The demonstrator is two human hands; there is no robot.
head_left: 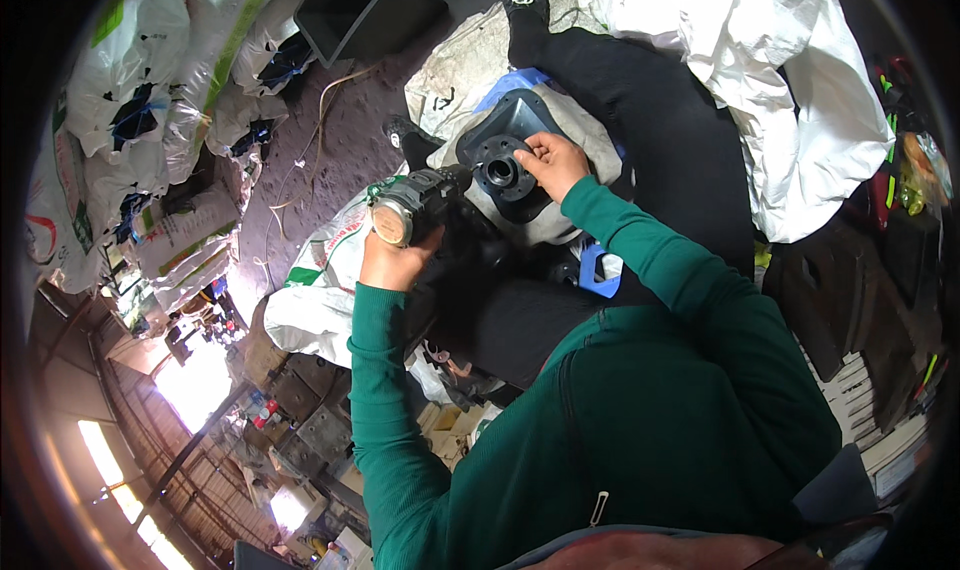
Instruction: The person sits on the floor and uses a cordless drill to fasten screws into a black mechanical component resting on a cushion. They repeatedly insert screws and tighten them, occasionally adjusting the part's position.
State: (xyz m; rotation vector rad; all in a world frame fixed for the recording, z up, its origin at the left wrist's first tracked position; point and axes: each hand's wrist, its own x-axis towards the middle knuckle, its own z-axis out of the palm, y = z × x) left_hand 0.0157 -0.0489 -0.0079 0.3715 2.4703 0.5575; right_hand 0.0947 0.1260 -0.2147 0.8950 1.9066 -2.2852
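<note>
My left hand (392, 262) is wrapped round a grey power drill (425, 192), whose nose points right toward a black round flange (497, 175). The flange has a wide central hole with smaller holes around it. It rests on a dark four-lobed plastic base (528, 116) in my lap. My right hand (556, 166) is closed, with thumb and fingertips pinched at the flange's right rim. Whether a small piece is also between those fingertips cannot be made out. Beneath the base lies a pale cloth-like cover (590, 130) with blue patches.
Full white sacks (130, 70) crowd the left. A dark open bin (370, 15) stands at the upper left. White sheeting (790, 100) bunches to the right of my leg. Dark panels (830, 290) lie at the right. A thin cord (322, 120) trails over the floor.
</note>
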